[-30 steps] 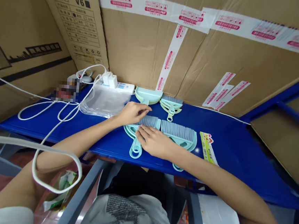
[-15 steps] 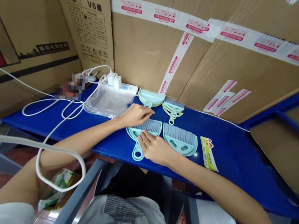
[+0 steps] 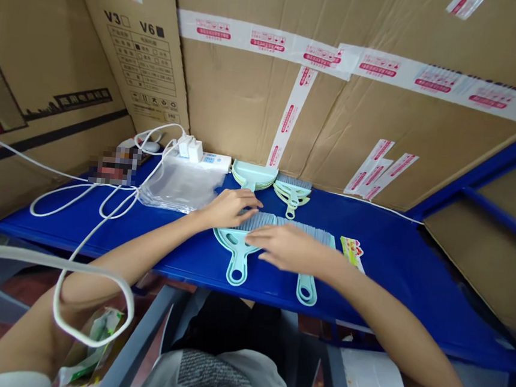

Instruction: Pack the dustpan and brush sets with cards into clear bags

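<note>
Two mint-green dustpans with grey-bristled brushes in them lie side by side on the blue table. My left hand rests with curled fingers on the bristle edge of the left brush-and-dustpan set, gripping it there. My right hand lies flat, fingers spread, over the right brush-and-dustpan set and hides most of it; only its handle and a strip of bristles show.
Behind the hands stand a stack of mint dustpans and a stack of small brushes. A printed card lies to the right. Clear plastic bags, a power strip and white cables are at the left. Cardboard boxes wall the back.
My right hand has shifted right, from the left set onto the right set. The right set now lies closer to the left one, its handle pointing toward me. My left hand has stayed in place.
</note>
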Tool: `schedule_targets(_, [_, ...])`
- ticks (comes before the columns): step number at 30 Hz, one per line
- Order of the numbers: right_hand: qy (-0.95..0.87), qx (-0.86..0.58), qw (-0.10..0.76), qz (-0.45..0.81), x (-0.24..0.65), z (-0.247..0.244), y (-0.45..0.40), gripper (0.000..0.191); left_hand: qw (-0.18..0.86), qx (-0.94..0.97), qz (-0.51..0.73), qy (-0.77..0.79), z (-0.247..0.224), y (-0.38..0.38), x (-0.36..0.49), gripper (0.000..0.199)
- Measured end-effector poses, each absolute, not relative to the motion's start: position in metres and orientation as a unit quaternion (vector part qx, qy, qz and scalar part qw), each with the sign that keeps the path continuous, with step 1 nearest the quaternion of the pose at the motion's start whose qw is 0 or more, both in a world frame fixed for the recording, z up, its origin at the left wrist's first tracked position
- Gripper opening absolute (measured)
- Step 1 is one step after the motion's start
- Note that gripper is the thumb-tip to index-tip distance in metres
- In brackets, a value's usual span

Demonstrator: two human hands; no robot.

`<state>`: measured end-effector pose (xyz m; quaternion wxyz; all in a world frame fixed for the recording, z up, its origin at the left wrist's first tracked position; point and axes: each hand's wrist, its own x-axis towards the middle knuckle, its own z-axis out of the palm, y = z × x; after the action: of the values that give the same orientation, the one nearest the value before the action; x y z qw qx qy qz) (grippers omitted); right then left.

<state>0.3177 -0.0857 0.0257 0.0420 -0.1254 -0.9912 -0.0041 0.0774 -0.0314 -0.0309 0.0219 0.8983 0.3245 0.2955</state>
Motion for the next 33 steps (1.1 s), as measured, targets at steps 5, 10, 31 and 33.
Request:
schedule_targets(5, [-0.885, -0.389, 0.225, 0.125, 0.407, 0.066, -0.03, 0.027, 0.076, 0.925, 0.242, 0.282, -0.029, -0.036, 0.079, 0.048])
schedule_targets(10, [-0.83, -0.483, 0.133, 0.247, 0.463, 0.033, -0.007, 0.059, 0.107, 0.943, 0.196, 0.246, -0.037, -0.033, 0.078, 0.058])
schedule_targets(31, [-0.857, -0.444, 0.056, 0.254, 0.469, 0.008, -0.004, 0.083, 0.136, 0.945, 0.164, 0.247, -0.037, -0.032, 0.078, 0.06])
schedule_targets(33, [-0.841, -0.478, 0.094, 0.235, 0.492, 0.015, 0.0, 0.075, 0.133, 0.943, 0.169, 0.253, -0.038, -0.032, 0.078, 0.06])
